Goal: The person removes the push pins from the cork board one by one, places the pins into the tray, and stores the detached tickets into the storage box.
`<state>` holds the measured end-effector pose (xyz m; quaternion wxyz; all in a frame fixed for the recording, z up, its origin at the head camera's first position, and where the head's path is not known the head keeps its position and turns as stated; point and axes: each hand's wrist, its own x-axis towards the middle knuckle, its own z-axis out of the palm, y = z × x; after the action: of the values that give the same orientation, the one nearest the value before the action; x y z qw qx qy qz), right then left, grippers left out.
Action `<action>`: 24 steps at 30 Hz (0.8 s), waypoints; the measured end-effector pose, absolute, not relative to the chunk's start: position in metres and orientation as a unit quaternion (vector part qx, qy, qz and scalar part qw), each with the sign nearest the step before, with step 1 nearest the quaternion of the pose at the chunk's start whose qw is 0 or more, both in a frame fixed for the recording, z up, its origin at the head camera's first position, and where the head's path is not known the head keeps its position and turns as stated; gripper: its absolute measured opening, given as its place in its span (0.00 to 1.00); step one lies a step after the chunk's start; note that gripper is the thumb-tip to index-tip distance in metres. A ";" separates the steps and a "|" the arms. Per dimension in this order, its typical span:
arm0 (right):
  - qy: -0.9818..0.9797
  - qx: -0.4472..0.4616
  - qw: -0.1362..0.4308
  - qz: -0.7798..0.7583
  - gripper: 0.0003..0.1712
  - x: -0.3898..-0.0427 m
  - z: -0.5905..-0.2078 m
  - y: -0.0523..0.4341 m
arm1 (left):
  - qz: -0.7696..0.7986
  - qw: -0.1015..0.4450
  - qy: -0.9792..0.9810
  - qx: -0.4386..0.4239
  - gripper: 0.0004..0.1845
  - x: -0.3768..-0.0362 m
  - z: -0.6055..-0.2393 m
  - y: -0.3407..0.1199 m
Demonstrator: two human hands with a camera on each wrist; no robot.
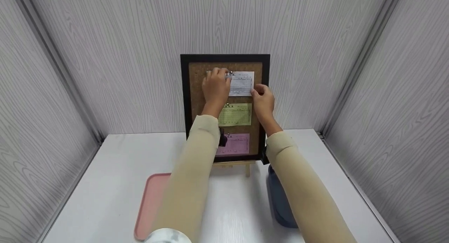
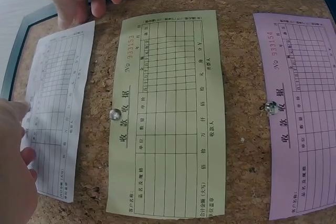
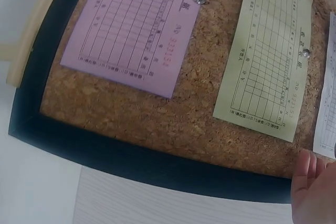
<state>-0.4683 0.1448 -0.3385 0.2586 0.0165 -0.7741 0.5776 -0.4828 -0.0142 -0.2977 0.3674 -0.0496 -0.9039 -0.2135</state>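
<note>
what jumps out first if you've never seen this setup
A black-framed cork board stands on a small wooden easel at the back of the white table, with white, green and pink slips pinned down it. Both hands are up at the white slip: the left hand at its top left by a pin, the right hand at its right edge. A pink tray lies in front.

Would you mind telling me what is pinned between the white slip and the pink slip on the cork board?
The green paper slip, shown clearly in the left wrist view.
</note>
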 end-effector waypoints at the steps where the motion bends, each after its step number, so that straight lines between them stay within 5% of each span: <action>1: -0.770 0.017 0.255 0.585 0.19 -0.469 -0.339 0.145 | -0.214 0.367 -0.904 -0.049 0.16 -0.484 -0.298 -0.014; 13: -0.737 0.020 0.237 0.633 0.15 -0.472 -0.333 0.149 | -0.232 0.366 -0.901 -0.030 0.15 -0.487 -0.297 -0.006; 24: -0.740 0.032 0.285 0.609 0.12 -0.470 -0.332 0.148 | -0.238 0.380 -0.894 -0.005 0.13 -0.486 -0.297 0.002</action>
<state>-0.4703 0.1481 -0.3316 0.2846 0.0321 -0.7400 0.6086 -0.4863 0.0024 -0.2972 0.3803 -0.0047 -0.8937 -0.2383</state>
